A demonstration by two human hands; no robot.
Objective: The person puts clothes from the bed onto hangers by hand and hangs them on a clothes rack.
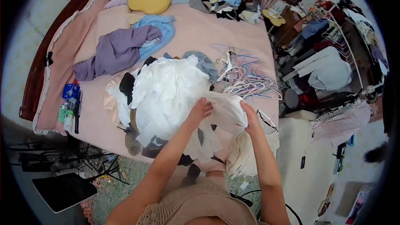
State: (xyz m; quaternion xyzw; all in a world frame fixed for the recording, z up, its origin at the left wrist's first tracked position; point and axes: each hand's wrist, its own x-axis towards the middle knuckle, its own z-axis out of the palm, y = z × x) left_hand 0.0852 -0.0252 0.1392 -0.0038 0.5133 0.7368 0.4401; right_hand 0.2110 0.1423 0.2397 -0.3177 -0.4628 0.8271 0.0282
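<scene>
A sheer white garment (225, 107) stretches between my two hands, above the near right part of the bed. My left hand (201, 110) has its fingers curled at the cloth's left side. My right hand (250, 118) grips its bunched right end. Left of the cloth lies a large heap of white clothes (166, 91), with darker pieces around its lower edge. Just beyond my right hand is a tangle of hangers (250, 81). A cream garment (243, 154) hangs over the bed's front edge, below my right hand.
On the pink bed (204, 29) lie a purple garment (121, 50), a yellow cushion (149, 0) and a mixed clothes pile (229, 2). A loaded clothes rack (348, 50) stands at right. A black panel on a stand (64, 191) is at lower left.
</scene>
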